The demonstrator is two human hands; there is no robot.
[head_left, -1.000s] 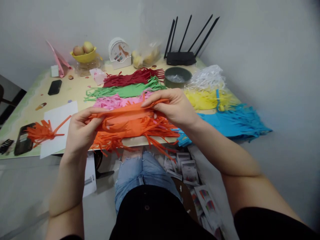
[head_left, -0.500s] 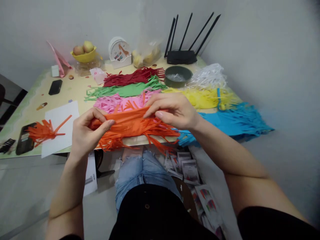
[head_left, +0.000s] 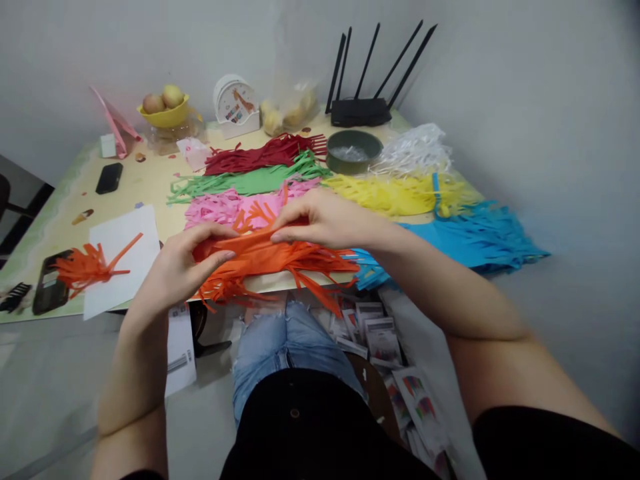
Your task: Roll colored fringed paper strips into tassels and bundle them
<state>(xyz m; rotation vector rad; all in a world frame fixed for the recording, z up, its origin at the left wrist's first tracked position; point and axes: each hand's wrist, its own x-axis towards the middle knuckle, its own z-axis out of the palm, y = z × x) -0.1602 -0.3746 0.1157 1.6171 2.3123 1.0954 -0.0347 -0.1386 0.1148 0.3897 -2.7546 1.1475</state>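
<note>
Both hands are on a fringed orange paper strip at the table's front edge. My left hand pinches its left part between thumb and fingers. At its upper edge, my right hand grips the paper, thumb below and fingers above. Loose orange fringes hang over the table edge. Just behind lies a pink fringed strip, then a green one and a dark red one. An orange tassel rests on a white sheet and a dark phone-like object at the left.
Yellow fringed paper and blue fringed paper lie at the right. Farther back are a green round tin, white strips, a black router, a yellow fruit bowl and a phone.
My right hand has moved left along the orange strip, closer to my left hand. The strip's upper edge is now more bunched between them.
</note>
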